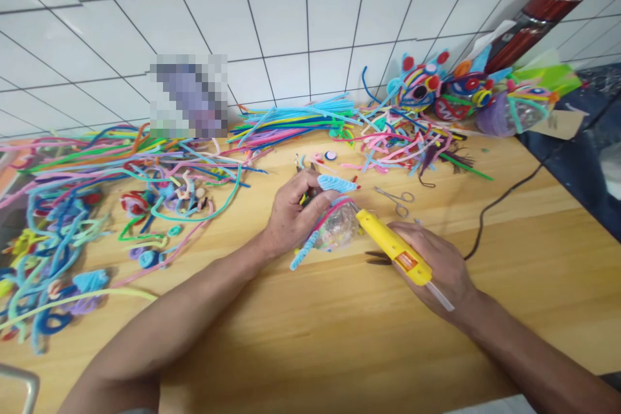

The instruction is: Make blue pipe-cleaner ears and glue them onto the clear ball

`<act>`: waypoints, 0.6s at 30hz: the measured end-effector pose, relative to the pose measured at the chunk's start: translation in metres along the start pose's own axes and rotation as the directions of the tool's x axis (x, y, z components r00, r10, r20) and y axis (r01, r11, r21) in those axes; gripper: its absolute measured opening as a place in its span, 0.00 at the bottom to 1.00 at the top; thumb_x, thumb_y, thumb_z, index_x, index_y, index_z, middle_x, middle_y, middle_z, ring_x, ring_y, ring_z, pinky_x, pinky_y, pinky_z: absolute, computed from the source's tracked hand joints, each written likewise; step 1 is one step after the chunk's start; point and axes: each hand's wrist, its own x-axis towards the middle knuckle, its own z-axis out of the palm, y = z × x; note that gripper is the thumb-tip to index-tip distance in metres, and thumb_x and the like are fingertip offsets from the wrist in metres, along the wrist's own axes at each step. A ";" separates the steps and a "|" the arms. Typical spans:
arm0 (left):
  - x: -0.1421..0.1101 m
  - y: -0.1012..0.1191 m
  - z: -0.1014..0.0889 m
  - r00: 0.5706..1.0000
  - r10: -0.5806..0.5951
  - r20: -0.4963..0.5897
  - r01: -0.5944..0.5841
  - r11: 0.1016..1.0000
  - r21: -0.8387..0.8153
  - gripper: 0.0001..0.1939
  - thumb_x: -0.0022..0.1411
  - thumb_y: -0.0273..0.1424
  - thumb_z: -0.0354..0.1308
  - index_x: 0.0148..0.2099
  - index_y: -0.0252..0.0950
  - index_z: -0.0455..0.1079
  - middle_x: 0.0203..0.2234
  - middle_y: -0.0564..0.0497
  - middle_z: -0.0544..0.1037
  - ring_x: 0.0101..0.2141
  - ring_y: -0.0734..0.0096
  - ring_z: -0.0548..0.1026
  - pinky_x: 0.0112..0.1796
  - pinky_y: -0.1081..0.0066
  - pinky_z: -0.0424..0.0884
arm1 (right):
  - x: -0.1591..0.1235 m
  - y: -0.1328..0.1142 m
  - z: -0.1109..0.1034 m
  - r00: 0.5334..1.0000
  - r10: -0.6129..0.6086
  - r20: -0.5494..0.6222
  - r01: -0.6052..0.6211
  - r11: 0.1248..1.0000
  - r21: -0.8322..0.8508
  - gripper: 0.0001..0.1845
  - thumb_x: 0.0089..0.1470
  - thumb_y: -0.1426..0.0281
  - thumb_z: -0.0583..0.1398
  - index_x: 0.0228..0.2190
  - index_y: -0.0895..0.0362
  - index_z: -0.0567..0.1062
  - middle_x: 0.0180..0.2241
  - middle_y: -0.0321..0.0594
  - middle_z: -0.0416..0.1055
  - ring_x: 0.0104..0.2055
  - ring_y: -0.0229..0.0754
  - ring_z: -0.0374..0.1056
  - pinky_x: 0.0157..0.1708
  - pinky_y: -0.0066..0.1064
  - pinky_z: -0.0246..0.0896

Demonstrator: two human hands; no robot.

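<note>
My left hand (298,210) is closed round the edge of a clear plastic bottle piece (338,228) trimmed with pink and blue pipe cleaners. A light-blue coiled pipe-cleaner piece (336,183) stands up at its far side, by my thumb and fingers. In my right hand (436,259) is a yellow hot glue gun (395,247), its nozzle at the pipe-cleaner rim of the bottle piece. A clear glue stick (440,296) sticks out of the gun's back end. Dark pointed blades (378,258) show beside my right hand; the rest of that tool is hidden.
Small metal scissors (396,199) lie beyond the glue gun. Loose pipe cleaners (291,119) are heaped along the wall, with a tangle of coiled ones (58,252) at left. Decorated bottle figures (420,87) and a red thermos (538,22) stand back right. A black cord (490,207) crosses the table.
</note>
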 end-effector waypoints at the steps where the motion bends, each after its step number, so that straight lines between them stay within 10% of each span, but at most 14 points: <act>1: 0.000 0.001 0.000 1.000 0.005 -0.001 -0.005 1.000 0.001 0.09 0.72 0.37 0.64 0.39 0.39 0.73 0.27 0.55 0.72 0.28 0.73 0.67 0.32 0.70 0.65 | 0.000 0.000 0.000 1.000 -0.002 0.002 0.002 1.000 0.004 0.18 0.65 0.77 0.59 0.55 0.54 0.73 0.45 0.46 0.83 0.46 0.50 0.82 0.46 0.38 0.79; 18: 0.001 0.003 0.000 1.000 0.020 0.018 -0.020 1.000 -0.002 0.12 0.72 0.38 0.64 0.37 0.39 0.71 0.27 0.55 0.71 0.28 0.73 0.66 0.32 0.69 0.65 | 0.001 -0.006 0.000 1.000 -0.014 -0.008 0.015 0.999 0.050 0.17 0.65 0.77 0.57 0.53 0.52 0.74 0.45 0.44 0.83 0.44 0.49 0.82 0.44 0.37 0.80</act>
